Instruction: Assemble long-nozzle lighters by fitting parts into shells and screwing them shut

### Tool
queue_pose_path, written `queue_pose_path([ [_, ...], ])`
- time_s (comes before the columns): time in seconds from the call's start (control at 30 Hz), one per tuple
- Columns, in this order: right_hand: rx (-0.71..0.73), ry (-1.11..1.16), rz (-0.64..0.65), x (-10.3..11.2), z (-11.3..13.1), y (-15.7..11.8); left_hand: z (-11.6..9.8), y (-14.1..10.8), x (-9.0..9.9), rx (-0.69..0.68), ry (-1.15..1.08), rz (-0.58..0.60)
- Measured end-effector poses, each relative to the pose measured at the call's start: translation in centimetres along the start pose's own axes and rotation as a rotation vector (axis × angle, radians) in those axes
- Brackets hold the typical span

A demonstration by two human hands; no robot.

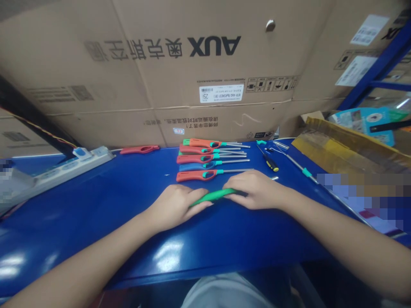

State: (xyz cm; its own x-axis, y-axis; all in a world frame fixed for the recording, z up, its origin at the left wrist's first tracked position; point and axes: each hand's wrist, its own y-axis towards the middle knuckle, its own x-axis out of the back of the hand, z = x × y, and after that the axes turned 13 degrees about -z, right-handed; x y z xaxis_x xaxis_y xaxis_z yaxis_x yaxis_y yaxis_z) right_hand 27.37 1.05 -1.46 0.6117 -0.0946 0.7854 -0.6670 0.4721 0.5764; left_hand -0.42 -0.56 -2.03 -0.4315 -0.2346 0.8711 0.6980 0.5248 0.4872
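Observation:
Both hands grip a green utility lighter (216,196) just above the blue table. My left hand (175,207) is closed on its left end, pinched between thumb and fingers. On the right end my right hand (257,190) is closed, fingers wrapped round it and hiding that part. A short metal tip (274,178) shows beyond the right knuckles; whether it belongs to this lighter I cannot tell. Behind the hands lie several finished-looking lighters in a stack of rows, among them a red lighter (194,176) nearest me, a blue lighter (199,166) and an orange lighter (202,143).
A loose red lighter handle (139,149) lies at the back left, near a white power strip (72,167). A black-and-yellow screwdriver (271,162) and a long metal rod (334,196) lie right. Taped cardboard (346,158) stands at right; a big carton (180,81) walls the back.

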Motion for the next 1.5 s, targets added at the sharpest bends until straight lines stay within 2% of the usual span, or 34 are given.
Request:
queue_pose_path([
  [0.27,-0.089,-0.014,0.133,0.6,-0.9,0.1,0.6,-0.2,0.2,0.064,-0.079,0.013],
  [0.43,-0.12,0.016,0.113,0.8,-0.6,0.3,0.9,0.0,0.7,0.086,-0.163,0.023],
  [0.63,-0.137,-0.063,0.131,2.5,-0.3,0.5,1.4,0.2,1.4,0.048,-0.095,0.01],
  [0.77,-0.146,-0.191,0.121,4.0,-2.0,0.0,2.1,0.1,1.3,0.03,0.004,-0.052],
  [0.93,-0.208,-0.312,0.129,5.6,-5.2,-0.7,2.7,0.1,1.5,0.057,0.057,-0.064],
  [1.1,-0.096,-0.272,0.063,6.7,-6.3,-0.8,2.9,0.1,1.8,0.044,0.046,-0.139],
  [1.23,-0.009,-0.301,0.031,6.0,-5.0,-0.5,3.0,0.0,1.6,0.026,0.017,-0.194],
  [1.37,0.062,-0.343,0.054,3.8,-3.0,-0.2,2.7,-0.2,0.9,0.016,-0.025,-0.23],
  [1.5,0.1,-0.392,0.037,1.5,-1.8,-0.1,2.4,-0.5,-0.2,0.029,-0.191,-0.228],
])
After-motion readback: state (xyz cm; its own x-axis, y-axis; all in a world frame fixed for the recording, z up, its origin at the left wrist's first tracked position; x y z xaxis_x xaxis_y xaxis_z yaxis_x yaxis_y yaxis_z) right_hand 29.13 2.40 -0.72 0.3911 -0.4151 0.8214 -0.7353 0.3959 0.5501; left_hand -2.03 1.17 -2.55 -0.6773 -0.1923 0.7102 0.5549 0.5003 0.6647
